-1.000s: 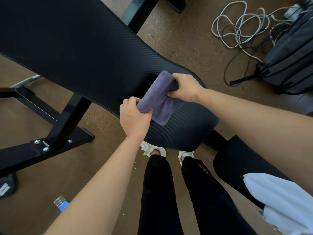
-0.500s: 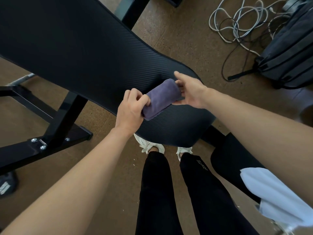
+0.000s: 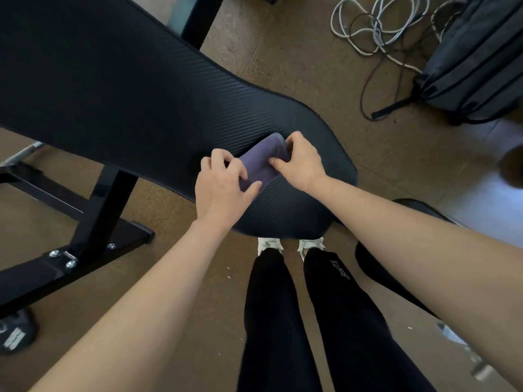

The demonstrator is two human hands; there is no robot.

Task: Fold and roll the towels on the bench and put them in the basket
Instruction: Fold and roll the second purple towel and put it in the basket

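Head: left (image 3: 223,190), right grip (image 3: 302,162) round towel (image 3: 261,159)

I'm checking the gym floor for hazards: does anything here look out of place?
Yes: loose white and black cables lie tangled on the floor beside the grey backpack, a likely trip hazard. The rolled purple towel looks tidy.

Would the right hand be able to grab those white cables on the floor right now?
Probably not: the right hand is busy gripping the purple towel on the bench, and the cables lie well beyond it on the floor.
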